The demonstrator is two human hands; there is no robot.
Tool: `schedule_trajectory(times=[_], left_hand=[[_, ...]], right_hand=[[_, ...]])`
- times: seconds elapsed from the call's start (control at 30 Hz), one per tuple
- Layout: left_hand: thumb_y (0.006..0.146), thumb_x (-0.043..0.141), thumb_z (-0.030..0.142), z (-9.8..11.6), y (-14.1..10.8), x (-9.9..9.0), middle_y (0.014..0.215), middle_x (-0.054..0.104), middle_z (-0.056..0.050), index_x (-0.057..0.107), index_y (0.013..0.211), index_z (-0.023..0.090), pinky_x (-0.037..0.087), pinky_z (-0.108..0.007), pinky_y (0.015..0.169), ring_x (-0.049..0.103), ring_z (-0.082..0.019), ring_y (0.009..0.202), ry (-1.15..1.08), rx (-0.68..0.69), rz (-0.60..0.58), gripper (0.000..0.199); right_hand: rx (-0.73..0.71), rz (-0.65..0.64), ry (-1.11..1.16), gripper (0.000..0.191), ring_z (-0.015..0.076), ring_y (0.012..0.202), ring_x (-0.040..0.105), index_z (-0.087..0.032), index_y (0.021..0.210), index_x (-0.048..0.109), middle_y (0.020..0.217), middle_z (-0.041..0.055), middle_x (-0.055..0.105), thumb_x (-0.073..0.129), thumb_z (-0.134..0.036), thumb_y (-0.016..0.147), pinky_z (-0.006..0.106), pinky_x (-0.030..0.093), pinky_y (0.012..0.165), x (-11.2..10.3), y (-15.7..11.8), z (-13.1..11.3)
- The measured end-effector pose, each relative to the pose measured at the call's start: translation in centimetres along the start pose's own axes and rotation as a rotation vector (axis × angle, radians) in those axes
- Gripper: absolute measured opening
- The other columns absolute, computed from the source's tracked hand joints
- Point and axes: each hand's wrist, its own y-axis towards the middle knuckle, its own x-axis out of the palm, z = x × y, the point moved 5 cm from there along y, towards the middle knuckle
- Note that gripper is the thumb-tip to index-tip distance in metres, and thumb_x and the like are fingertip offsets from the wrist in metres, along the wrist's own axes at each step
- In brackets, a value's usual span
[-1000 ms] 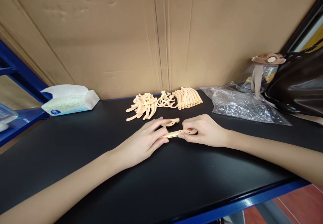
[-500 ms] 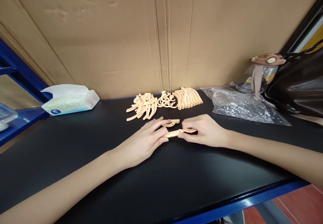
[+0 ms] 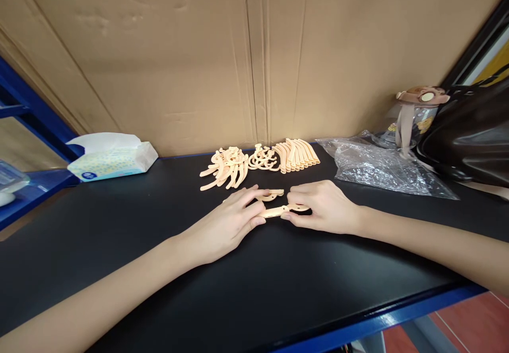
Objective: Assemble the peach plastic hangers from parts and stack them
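Low over the black table (image 3: 254, 300), both hands meet at a beige plastic arm piece (image 3: 274, 212). My left hand (image 3: 233, 220) pinches its left end between thumb and fingers. At the other end my right hand (image 3: 324, 207) grips a curved beige hook piece (image 3: 298, 207), which meets the arm piece near a small round hole. Whether the two are joined I cannot tell. Just behind them lies another beige plastic piece (image 3: 273, 194), partly under my left fingers. Fingers hide parts of all these pieces.
Behind the hands lie a loose heap of curved beige arms (image 3: 228, 170), a pile of small hooks (image 3: 262, 158) and a neat row of arms (image 3: 298, 154). A tissue pack (image 3: 113, 159) sits left; a clear plastic bag (image 3: 382, 165), bottle (image 3: 421, 114) and dark bag (image 3: 473, 130) stand right.
Both hands keep the same grip in almost the same place. The hook piece in my right hand is turned very slightly; the view has shifted a little.
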Motion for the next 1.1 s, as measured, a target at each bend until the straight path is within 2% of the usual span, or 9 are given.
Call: schedule_trajectory(times=[0.63,1.1], left_hand=[[0.1,0.031,0.029,0.11,0.09,0.16,0.141,0.039,-0.004,0.054,0.098,0.022,0.035,-0.044,0.109,0.03,-0.025,0.136,-0.008,-0.005,-0.046,0.024],[0.101,0.03,0.032,-0.02,0.2,0.26,0.142,0.038,-0.003,0.055,0.104,0.023,0.034,-0.044,0.11,0.028,-0.024,0.137,0.002,-0.021,-0.074,0.026]], right_hand=[[-0.086,0.036,-0.101,0.035,0.0094,0.057,0.042,-0.017,0.068,0.051,0.064,-0.0016,0.049,0.044,-0.041,0.092,0.025,0.024,0.054,0.07,-0.01,-0.38],[-0.109,0.066,-0.071,0.034,0.0084,0.054,0.041,-0.016,0.065,0.048,0.061,-0.0024,0.049,0.047,-0.038,0.09,0.024,0.023,0.053,0.12,0.04,-0.41]])
